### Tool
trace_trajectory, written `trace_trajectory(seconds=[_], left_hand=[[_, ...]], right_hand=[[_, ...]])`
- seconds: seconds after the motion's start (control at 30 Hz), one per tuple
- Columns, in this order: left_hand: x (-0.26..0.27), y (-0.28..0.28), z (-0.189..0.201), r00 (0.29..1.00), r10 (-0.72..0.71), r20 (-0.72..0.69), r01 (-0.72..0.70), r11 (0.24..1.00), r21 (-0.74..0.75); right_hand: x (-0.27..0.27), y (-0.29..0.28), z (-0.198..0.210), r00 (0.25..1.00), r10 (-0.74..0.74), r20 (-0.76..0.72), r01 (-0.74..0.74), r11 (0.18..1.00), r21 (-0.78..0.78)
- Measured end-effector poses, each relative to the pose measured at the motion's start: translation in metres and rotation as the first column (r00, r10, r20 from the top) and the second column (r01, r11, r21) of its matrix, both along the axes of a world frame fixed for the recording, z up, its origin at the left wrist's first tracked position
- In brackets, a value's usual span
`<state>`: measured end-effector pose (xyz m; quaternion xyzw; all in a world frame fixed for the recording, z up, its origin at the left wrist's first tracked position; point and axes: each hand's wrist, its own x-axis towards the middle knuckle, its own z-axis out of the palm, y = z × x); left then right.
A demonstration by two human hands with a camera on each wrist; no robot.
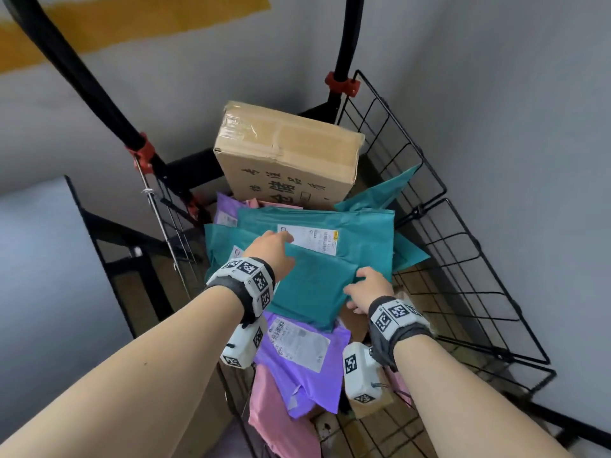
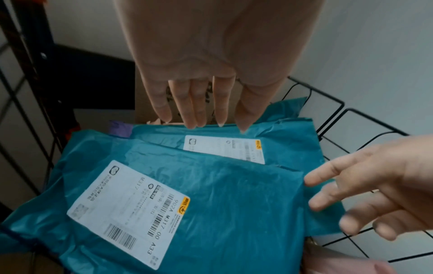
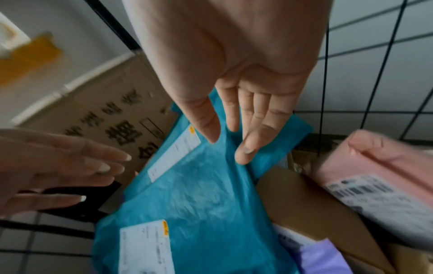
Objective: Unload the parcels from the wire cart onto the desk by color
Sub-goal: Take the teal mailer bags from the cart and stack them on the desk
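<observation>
Several teal mailer bags lie stacked in the black wire cart (image 1: 463, 259). The top teal parcel (image 1: 314, 285) (image 2: 222, 204) (image 3: 206, 194) carries a white label. My left hand (image 1: 274, 249) (image 2: 203, 118) hovers over its far left part, fingers straight, tips near the edge of the teal parcel behind it (image 1: 357, 226) (image 2: 293, 144). My right hand (image 1: 370, 289) (image 3: 234, 144) has spread fingers that touch the top parcel's right edge. Neither hand grips anything. The desk is out of view.
A taped cardboard box (image 1: 287, 153) stands at the cart's far end. A purple mailer (image 1: 304, 368) and a pink mailer (image 1: 274, 414) lie nearer me under the teal stack. Another pink parcel (image 3: 386, 176) and brown cardboard (image 3: 304, 204) sit at the right. Wire walls fence both sides.
</observation>
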<state>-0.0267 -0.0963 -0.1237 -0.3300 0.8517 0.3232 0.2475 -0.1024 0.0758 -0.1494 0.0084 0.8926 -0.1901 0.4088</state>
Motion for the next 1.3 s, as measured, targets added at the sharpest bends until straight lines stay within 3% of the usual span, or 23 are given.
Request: trace_trajectory(seconds=[0.2, 0.4, 0.53, 0.63, 0.73, 0.83, 1.03, 1.2, 1.3], left_hand=[[-0.009, -0.017, -0.027, 0.998, -0.037, 0.045, 0.034, 0.998, 0.05], [-0.009, -0.027, -0.032, 0.998, -0.059, 0.019, 0.058, 0.997, 0.053], [-0.011, -0.037, -0.025, 0.989, 0.012, -0.144, -0.015, 1.0, -0.016], [-0.01, -0.043, -0.014, 0.996, -0.042, -0.074, 0.04, 0.999, -0.037], [-0.006, -0.042, 0.004, 0.995, -0.069, -0.075, 0.065, 0.997, -0.051], [-0.003, -0.039, 0.024, 0.984, 0.014, -0.175, -0.021, 0.999, -0.038], [0.009, -0.031, 0.073, 0.838, 0.359, -0.412, -0.288, 0.931, 0.226], [0.031, -0.001, 0.126, 0.692, 0.525, -0.495, -0.336, 0.842, 0.422], [0.047, 0.019, 0.155, 0.62, 0.569, -0.541, -0.334, 0.815, 0.474]], right_hand=[[-0.003, -0.01, -0.014, 0.999, 0.008, 0.048, -0.01, 0.999, 0.042], [-0.012, -0.037, -0.004, 0.993, -0.093, 0.075, 0.103, 0.984, -0.145], [-0.02, -0.051, 0.012, 0.995, -0.041, -0.092, 0.018, 0.971, -0.237], [-0.025, -0.057, 0.028, 0.985, -0.02, -0.174, -0.031, 0.958, -0.284], [-0.028, -0.058, 0.042, 0.974, -0.098, -0.206, 0.015, 0.927, -0.374], [-0.028, -0.048, 0.056, 0.953, -0.162, -0.256, 0.048, 0.915, -0.401], [-0.026, -0.017, 0.086, 0.927, -0.254, -0.277, 0.137, 0.915, -0.38], [-0.013, -0.003, 0.131, 0.952, -0.306, 0.0, 0.259, 0.804, -0.535], [-0.001, 0.009, 0.159, 0.968, -0.251, 0.01, 0.206, 0.769, -0.605]])
